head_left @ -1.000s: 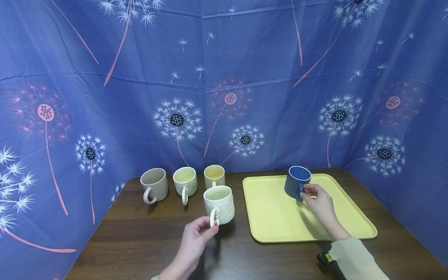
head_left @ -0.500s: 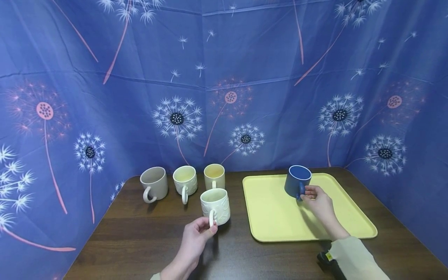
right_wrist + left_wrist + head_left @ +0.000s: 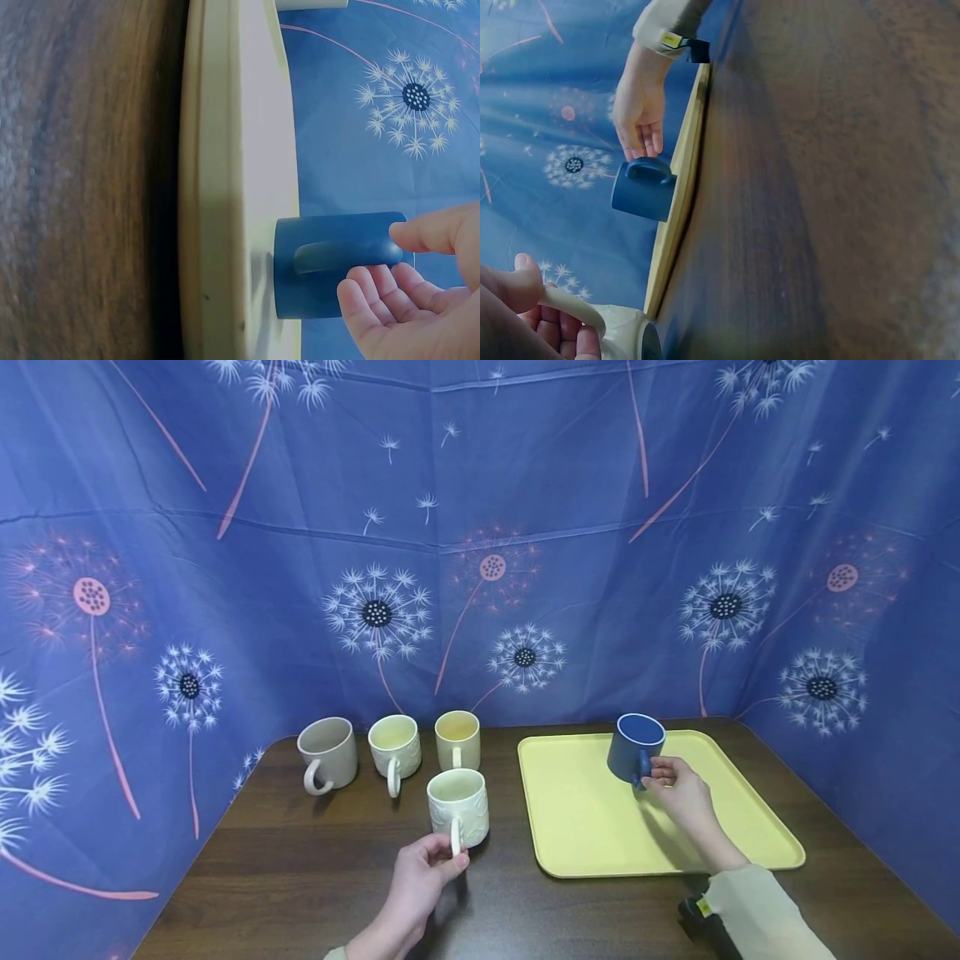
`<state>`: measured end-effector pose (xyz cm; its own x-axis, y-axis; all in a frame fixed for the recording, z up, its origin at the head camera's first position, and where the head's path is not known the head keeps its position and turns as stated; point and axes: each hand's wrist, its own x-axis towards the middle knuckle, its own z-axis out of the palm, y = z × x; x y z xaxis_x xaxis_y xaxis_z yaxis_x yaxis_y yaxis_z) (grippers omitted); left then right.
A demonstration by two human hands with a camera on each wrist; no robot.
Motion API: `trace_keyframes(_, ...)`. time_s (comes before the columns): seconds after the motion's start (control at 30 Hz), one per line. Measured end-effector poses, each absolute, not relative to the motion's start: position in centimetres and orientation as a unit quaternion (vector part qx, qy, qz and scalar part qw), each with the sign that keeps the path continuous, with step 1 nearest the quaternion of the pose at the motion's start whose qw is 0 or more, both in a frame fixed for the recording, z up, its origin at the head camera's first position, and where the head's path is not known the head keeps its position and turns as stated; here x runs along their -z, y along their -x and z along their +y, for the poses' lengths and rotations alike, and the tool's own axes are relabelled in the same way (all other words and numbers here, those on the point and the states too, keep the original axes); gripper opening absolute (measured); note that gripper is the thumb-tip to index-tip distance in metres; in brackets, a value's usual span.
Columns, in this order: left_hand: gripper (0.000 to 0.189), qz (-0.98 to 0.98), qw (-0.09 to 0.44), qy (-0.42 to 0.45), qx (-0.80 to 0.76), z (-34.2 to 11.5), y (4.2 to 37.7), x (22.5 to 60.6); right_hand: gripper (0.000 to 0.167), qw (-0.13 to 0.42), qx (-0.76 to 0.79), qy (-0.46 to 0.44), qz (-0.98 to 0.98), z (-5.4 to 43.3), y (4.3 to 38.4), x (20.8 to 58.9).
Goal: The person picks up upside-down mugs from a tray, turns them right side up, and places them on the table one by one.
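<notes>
A white embossed mug [image 3: 461, 810] hangs or stands at the middle of the table; whether its base touches the wood I cannot tell. My left hand [image 3: 423, 877] pinches its handle between thumb and fingers, and in the left wrist view only part of this mug [image 3: 624, 331] shows. A dark blue mug [image 3: 626, 756] stands upright on a yellow tray [image 3: 592, 835]. My right hand [image 3: 684, 797] holds the blue mug's handle; in the right wrist view the thumb lies at the handle's upper end and the fingers curl along its other side.
Behind the white mug stand a cream mug with a yellow inside [image 3: 467, 750], a pale embossed mug [image 3: 401, 760] and a grey mug [image 3: 339, 760], in a row. Blue dandelion-print cloth [image 3: 592, 635] hangs around the dark wooden table [image 3: 300, 877].
My left hand has lowered the white mug slightly and shifted it a little left, with its handle turned more toward me. My right hand and the blue mug have stayed in place.
</notes>
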<state>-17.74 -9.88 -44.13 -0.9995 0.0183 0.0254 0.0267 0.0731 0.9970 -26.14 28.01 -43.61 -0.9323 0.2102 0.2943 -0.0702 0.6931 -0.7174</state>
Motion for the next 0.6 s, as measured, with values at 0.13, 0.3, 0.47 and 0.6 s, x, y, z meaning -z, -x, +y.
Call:
trace_keyframes(0.13,0.023,-0.731,0.001,0.019,0.682,-10.01,17.65,44.16,0.035,0.179,-0.385,0.042,-0.904,28.14,26.27,43.62)
trace_keyframes(0.3,0.023,-0.726,-0.005,0.015,0.688,-10.18,17.59,44.06,0.037,0.165,-0.382,0.051,-0.908,28.28,26.52,43.81)
trace_keyframes(0.47,0.022,-0.728,-0.020,0.016,0.685,-10.39,17.43,44.07,0.040,0.142,-0.397,0.055,-0.905,28.38,26.66,44.22)
trace_keyframes(0.6,0.023,-0.731,-0.032,0.023,0.681,-10.56,17.37,44.10,0.042,0.132,-0.415,0.049,-0.899,28.49,26.83,44.47)
